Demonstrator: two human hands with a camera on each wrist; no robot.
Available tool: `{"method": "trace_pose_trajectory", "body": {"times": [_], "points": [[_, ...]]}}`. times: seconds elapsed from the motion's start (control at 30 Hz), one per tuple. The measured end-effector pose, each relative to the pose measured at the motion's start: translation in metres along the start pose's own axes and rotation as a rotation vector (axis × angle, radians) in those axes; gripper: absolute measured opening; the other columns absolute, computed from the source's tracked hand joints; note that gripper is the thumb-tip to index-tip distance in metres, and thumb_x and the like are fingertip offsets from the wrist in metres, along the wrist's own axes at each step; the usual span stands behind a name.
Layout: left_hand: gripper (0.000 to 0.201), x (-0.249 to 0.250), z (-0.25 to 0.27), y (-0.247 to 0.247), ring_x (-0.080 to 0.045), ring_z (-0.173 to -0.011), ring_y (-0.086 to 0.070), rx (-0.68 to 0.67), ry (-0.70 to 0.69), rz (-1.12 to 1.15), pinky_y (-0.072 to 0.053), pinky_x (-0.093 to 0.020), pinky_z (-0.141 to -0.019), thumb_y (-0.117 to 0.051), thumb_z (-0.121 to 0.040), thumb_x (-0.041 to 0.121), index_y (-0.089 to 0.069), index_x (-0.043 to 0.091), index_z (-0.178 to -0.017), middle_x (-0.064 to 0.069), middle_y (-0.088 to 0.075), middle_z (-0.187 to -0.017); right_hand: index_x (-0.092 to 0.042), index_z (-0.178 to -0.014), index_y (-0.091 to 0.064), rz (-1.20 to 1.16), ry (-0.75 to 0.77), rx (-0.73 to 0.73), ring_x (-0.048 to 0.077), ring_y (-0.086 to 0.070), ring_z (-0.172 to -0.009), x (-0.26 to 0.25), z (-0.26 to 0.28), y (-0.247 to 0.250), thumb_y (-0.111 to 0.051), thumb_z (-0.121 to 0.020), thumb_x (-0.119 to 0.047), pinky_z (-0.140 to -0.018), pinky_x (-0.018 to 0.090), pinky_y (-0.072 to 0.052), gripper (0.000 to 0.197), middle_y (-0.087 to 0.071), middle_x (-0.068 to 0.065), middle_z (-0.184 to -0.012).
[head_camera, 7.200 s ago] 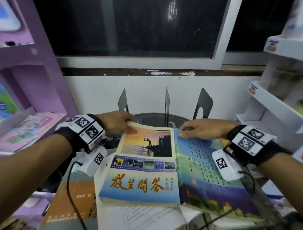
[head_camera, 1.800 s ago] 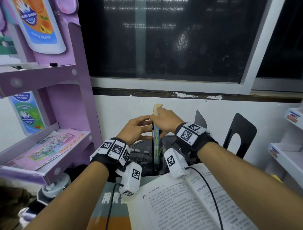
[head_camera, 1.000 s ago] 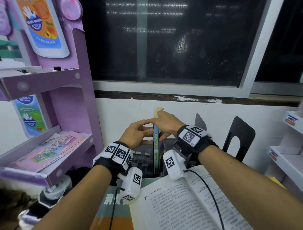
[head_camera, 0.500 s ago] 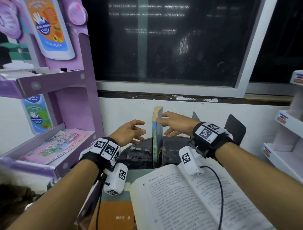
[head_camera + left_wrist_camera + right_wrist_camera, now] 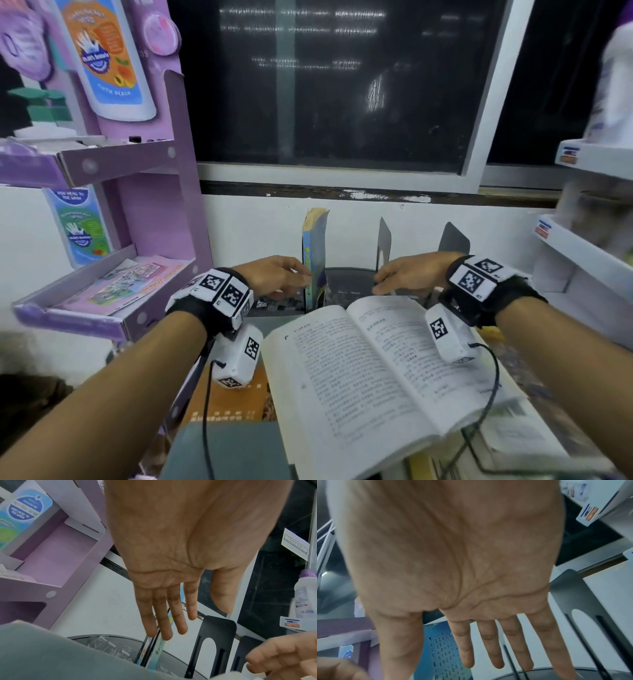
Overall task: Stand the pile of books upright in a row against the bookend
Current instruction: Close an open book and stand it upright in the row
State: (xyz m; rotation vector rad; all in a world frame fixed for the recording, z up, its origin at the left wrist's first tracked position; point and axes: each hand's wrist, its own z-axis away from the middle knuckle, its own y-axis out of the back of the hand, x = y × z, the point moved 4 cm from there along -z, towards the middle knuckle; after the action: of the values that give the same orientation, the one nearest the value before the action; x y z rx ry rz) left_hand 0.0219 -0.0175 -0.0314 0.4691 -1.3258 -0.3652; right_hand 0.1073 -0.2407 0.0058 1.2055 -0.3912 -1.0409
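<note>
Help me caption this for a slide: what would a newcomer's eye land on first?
Probably the thin blue book standing upright, alone, at the back centre below the dark window, with black bookend plates to its right. Next, the open book lying flat in the foreground between the forearms. The left hand and right hand hover open on either side, holding nothing.

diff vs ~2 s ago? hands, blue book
Both hands have let go of the blue book and drawn back toward the open book: left hand open beside the spine, right hand open, well off to the right. The blue book stays upright at the left bookend; the other bookends and the open book are unmoved.
</note>
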Motion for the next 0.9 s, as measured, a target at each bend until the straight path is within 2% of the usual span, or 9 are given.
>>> {"method": "trace_pose_trajectory", "body": {"times": [0.07, 0.17, 0.27, 0.37, 0.4, 0.47, 0.63, 0.8, 0.9], "points": [[0.031, 0.0, 0.002, -0.009, -0.024, -0.103, -0.059, -0.061, 0.036, -0.075, -0.048, -0.035, -0.09, -0.058, -0.094, 0.028, -0.059, 0.014, -0.121, -0.011, -0.063, -0.117, -0.016, -0.14, -0.044, 0.013, -0.028, -0.016, 0.015, -0.045, -0.117, 0.008, 0.007, -0.004, -0.05, -0.097, -0.045, -0.088, 0.021, -0.039, 0.052, -0.048, -0.004, -0.135], [0.033, 0.001, 0.007, -0.024, -0.015, -0.082, -0.051, -0.164, 0.096, -0.176, -0.041, -0.027, -0.075, -0.055, -0.095, 0.031, -0.056, 0.011, -0.122, -0.003, -0.059, -0.091, -0.014, -0.143, -0.04, 0.029, -0.07, -0.026, 0.018, -0.043, -0.126, 0.021, 0.014, -0.009, -0.05, -0.097, -0.042, -0.092, 0.024, -0.036, 0.055, -0.044, -0.001, -0.141], [0.037, 0.0, 0.007, -0.03, -0.013, -0.068, -0.04, -0.198, 0.119, -0.267, -0.033, -0.023, -0.064, -0.055, -0.095, 0.032, -0.058, 0.003, -0.117, 0.001, -0.045, -0.07, -0.016, -0.143, -0.039, -0.013, -0.103, -0.045, 0.025, -0.042, -0.134, 0.032, 0.017, -0.015, -0.056, -0.094, -0.042, -0.095, 0.033, -0.045, 0.058, -0.043, 0.002, -0.146], [0.037, 0.001, 0.007, -0.032, -0.018, -0.092, -0.053, -0.21, 0.115, -0.374, -0.042, -0.027, -0.087, -0.057, -0.093, 0.038, -0.062, 0.006, -0.113, -0.003, -0.059, -0.094, -0.02, -0.146, -0.036, -0.071, -0.113, -0.043, 0.022, -0.042, -0.132, 0.04, 0.018, -0.019, -0.061, -0.09, -0.044, -0.081, 0.026, -0.046, 0.066, -0.039, 0.001, -0.147], [0.039, 0.001, 0.008, -0.032, -0.019, -0.105, -0.057, -0.219, 0.123, -0.41, -0.043, -0.031, -0.098, -0.058, -0.092, 0.039, -0.063, 0.009, -0.116, -0.002, -0.063, -0.109, -0.021, -0.146, -0.035, -0.091, -0.118, -0.041, 0.021, -0.043, -0.13, 0.043, 0.017, -0.02, -0.063, -0.089, -0.046, -0.083, 0.026, -0.044, 0.068, -0.039, 0.0, -0.147], [0.041, 0.002, 0.012, -0.035, -0.021, -0.117, -0.056, -0.235, 0.132, -0.463, -0.041, -0.038, -0.107, -0.059, -0.092, 0.04, -0.062, 0.013, -0.122, -0.002, -0.061, -0.125, -0.023, -0.147, -0.033, -0.126, -0.127, -0.034, 0.02, -0.045, -0.128, 0.046, 0.015, -0.021, -0.065, -0.086, -0.048, -0.088, 0.028, -0.042, 0.073, -0.041, -0.001, -0.146], [0.037, 0.001, 0.012, -0.037, -0.016, -0.11, -0.056, -0.264, 0.087, -0.424, -0.045, -0.026, -0.095, -0.063, -0.09, 0.032, -0.057, 0.021, -0.125, 0.0, -0.059, -0.116, -0.021, -0.149, -0.03, -0.139, -0.128, -0.032, 0.019, -0.038, -0.135, 0.048, 0.012, -0.022, -0.066, -0.086, -0.049, -0.097, 0.026, -0.036, 0.078, -0.035, -0.002, -0.151], [0.029, 0.002, 0.014, -0.038, -0.015, -0.095, -0.062, -0.262, 0.05, -0.381, -0.052, -0.021, -0.068, -0.07, -0.085, 0.031, -0.059, 0.033, -0.111, -0.001, -0.062, -0.106, -0.015, -0.148, -0.032, -0.163, -0.119, -0.027, 0.018, -0.035, -0.137, 0.049, 0.013, -0.023, -0.065, -0.086, -0.047, -0.101, 0.028, -0.032, 0.077, -0.034, -0.002, -0.152], [0.033, 0.002, 0.012, -0.038, -0.017, -0.098, -0.06, -0.243, 0.031, -0.424, -0.053, -0.028, -0.08, -0.073, -0.082, 0.033, -0.058, 0.033, -0.112, -0.006, -0.062, -0.113, -0.015, -0.145, -0.036, -0.181, -0.119, -0.001, 0.019, -0.042, -0.128, 0.052, 0.012, -0.022, -0.069, -0.084, -0.045, -0.1, 0.03, -0.036, 0.076, -0.039, 0.0, -0.147]]}}
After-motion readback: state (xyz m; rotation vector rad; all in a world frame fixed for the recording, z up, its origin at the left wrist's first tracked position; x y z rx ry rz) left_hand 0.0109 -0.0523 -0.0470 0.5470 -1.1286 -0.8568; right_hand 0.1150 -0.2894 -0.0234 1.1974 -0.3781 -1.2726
